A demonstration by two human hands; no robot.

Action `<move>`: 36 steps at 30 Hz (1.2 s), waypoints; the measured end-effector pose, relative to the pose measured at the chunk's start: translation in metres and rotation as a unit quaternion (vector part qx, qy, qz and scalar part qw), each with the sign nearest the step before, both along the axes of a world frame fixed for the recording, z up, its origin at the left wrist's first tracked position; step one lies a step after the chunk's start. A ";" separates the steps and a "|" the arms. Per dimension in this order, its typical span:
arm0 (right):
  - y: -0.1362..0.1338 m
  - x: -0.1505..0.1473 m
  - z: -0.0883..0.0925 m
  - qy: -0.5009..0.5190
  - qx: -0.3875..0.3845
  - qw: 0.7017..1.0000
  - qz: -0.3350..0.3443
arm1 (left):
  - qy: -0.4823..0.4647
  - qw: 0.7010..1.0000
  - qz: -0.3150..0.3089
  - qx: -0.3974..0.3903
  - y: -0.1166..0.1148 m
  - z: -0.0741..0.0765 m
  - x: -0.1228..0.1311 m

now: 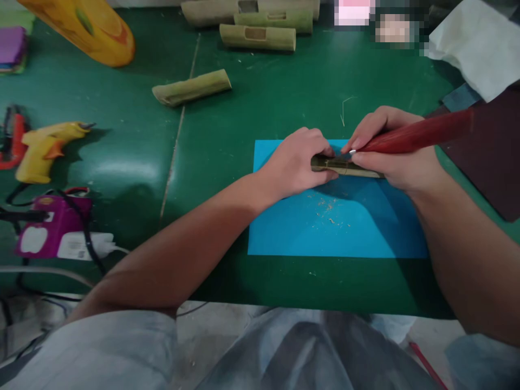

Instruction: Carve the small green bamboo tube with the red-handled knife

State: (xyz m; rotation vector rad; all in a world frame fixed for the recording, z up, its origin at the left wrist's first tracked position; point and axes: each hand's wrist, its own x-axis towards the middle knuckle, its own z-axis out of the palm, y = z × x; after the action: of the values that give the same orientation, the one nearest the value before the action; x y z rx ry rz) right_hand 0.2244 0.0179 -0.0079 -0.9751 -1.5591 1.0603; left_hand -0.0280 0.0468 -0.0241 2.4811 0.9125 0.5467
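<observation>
1. Fingers [317,140] of the left hand [294,160] bend over the far side of the bamboo piece [361,170], with the thumb along its near side, so they pinch it at its left end.
2. That end sits in the fork between thumb and forefinger; the rest runs to the right, past the fingertips, toward the right hand [406,162].
3. On the right, thumb and forefinger pinch the red tool [414,134] close to its metal tip, the forefinger on the far side, the thumb on the near side.
4. The tip is at the top of the bamboo piece, just right of the left fingertips; I cannot tell how firmly it presses.
5. The piece's right end passes out of sight at the right hand, whose lower fingers are hidden.
6. The piece is over the blue sheet [280,233], nearer its far edge.
7. Small shavings [331,220] lie on the sheet, on the near side of the piece.
8. Farther back on the green table [219,162] lie a single tube [193,88] and three cut tubes [280,39].
</observation>
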 end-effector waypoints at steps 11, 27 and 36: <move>0.000 -0.004 0.000 0.012 0.007 0.999 -0.031 | -0.001 1.000 0.000 -0.006 0.000 0.002 0.000; -0.004 -0.005 -0.011 0.089 0.015 0.994 -0.064 | -0.010 1.000 0.009 -0.008 -0.002 0.000 0.001; -0.007 -0.009 -0.011 0.031 0.035 0.995 -0.084 | -0.018 1.000 0.001 -0.022 -0.002 0.003 0.001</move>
State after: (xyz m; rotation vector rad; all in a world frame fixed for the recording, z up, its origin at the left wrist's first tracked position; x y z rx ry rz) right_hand 0.2156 0.0112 -0.0191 -0.9971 -1.4287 0.9048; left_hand -0.0272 0.0453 -0.0213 2.4243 0.9020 0.5653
